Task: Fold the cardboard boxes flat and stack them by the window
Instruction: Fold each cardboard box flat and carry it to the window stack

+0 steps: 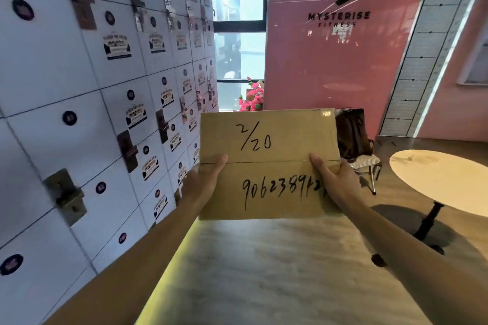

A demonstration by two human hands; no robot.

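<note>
A brown cardboard box (266, 140) with black handwritten numbers on its closed top flaps is held up in front of me at mid-frame. My left hand (203, 179) grips its left edge, thumb lying on top by the centre seam. My right hand (335, 182) grips the right edge, thumb likewise on top. The fingers of both hands are hidden under the box. The window (237, 42) lies straight ahead beyond the box, between the lockers and a pink wall.
A wall of white lockers (105, 103) runs along the left. A pink wall (338, 55) stands right of the window, with pink flowers (252, 99) at its foot. A dark bag on a chair (353, 137) and a round table (443, 179) sit to the right. Wooden floor (277, 272) stretches below.
</note>
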